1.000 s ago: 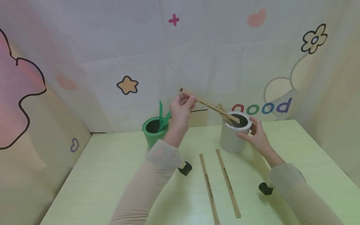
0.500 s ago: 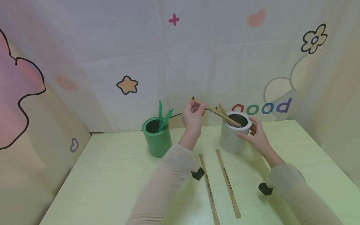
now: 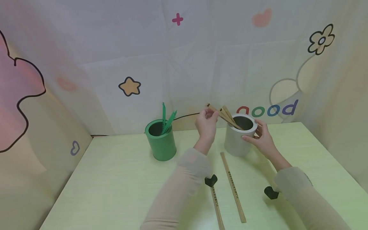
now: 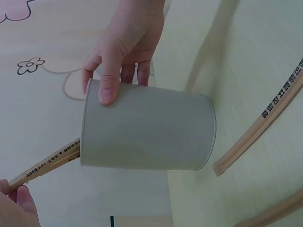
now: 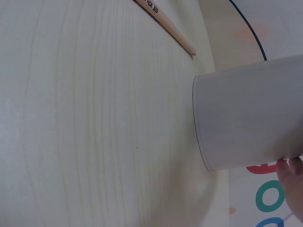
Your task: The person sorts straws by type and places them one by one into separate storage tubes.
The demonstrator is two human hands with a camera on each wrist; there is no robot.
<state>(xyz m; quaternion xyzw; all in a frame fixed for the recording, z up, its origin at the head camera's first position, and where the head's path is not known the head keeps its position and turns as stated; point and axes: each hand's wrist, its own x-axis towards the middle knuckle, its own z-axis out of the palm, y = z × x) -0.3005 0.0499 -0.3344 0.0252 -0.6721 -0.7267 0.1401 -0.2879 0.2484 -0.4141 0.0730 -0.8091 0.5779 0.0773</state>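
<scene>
My left hand pinches a brown wrapped straw near its upper end. The straw slants down to the right, its lower end inside the mouth of a light grey cup. Other brown wrapped straws lean in that cup beside it. With thumb in front and fingers behind, my right hand holds the cup at its right side near the rim. In the left wrist view, printed lettering shows on the held straw, and the right thumb presses the cup wall.
A green cup with several green wrapped straws stands to the left. Two brown straws lie on the pale table: one straw in front of the grey cup, another straw partly behind my left wrist's black camera. A printed cloth hangs behind.
My left hand has moved right and slightly down, bringing the straw closer to the grey cup with its end lower in the mouth. The right hand and cup stay in place.
</scene>
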